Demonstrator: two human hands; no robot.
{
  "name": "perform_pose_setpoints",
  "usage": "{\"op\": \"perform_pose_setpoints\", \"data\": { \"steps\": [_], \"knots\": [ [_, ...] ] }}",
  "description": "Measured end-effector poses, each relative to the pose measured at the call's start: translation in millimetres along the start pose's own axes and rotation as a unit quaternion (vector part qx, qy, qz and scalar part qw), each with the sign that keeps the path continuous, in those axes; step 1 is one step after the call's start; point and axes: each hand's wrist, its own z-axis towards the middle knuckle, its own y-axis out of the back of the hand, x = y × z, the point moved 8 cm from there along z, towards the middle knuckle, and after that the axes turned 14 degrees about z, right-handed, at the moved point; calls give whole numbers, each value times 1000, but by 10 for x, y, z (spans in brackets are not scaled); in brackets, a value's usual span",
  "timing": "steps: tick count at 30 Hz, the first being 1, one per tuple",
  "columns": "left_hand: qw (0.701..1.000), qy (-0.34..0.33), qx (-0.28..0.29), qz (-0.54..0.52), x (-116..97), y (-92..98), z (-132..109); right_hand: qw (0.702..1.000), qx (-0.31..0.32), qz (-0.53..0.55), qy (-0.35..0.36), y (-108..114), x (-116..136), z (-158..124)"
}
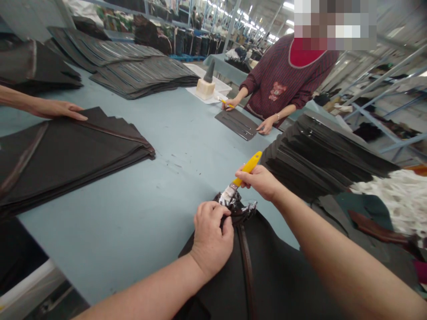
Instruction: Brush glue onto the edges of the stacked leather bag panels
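My right hand (pixel 259 180) is closed around a yellow-handled brush (pixel 247 168), whose white bristles touch the top edge of a dark fabric piece (pixel 267 275) in front of me. My left hand (pixel 210 235) is curled into a fist and pinches that same top edge, just left of a brown strip that runs down the piece. The fabric's end looks wet and glossy beneath the bristles.
A pale blue table (pixel 160 178) carries stacks of dark pieces at the left (pixel 66 151), at the far back (pixel 133 66) and on the right (pixel 327 151). A co-worker in a red top (pixel 287 84) works opposite; another person's hand (pixel 56 109) rests at the left.
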Motion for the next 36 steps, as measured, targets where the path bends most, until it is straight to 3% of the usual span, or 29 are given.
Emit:
{"op": "perform_pose_setpoints", "data": {
  "steps": [3,6,8,13,16,20,23,28,30,33,36],
  "knots": [
    [999,30,16,-4,43,-29,10,998,-36,31,40,84,73,-38],
    [997,59,57,-10,81,-88,18,997,43,41,40,-71,77,-73],
    [996,60,68,-5,80,-95,16,998,52,15,31,-100,45,-70],
    [999,2,12,30,-28,8,-33,986,-147,75,15,278,29,-2],
    [996,-73,-13,52,-168,53,-80,971,-205,114,-49,316,-24,-13],
    [984,-151,-12,93,-288,62,-121,979,-145,91,-111,89,-23,-36],
    [976,-181,-26,115,-312,79,-145,982,-122,51,-132,81,32,-44],
    [971,-199,-47,125,-319,92,-170,983,-164,13,-76,245,182,18],
    [971,-200,-48,126,-319,88,-172,988,-140,1,-57,166,180,37],
    [972,-192,-51,130,-305,87,-173,993,-73,-28,-84,12,115,12],
    [971,-188,-53,139,-292,75,-183,989,-135,-45,-49,158,281,-115]
  ]
}}
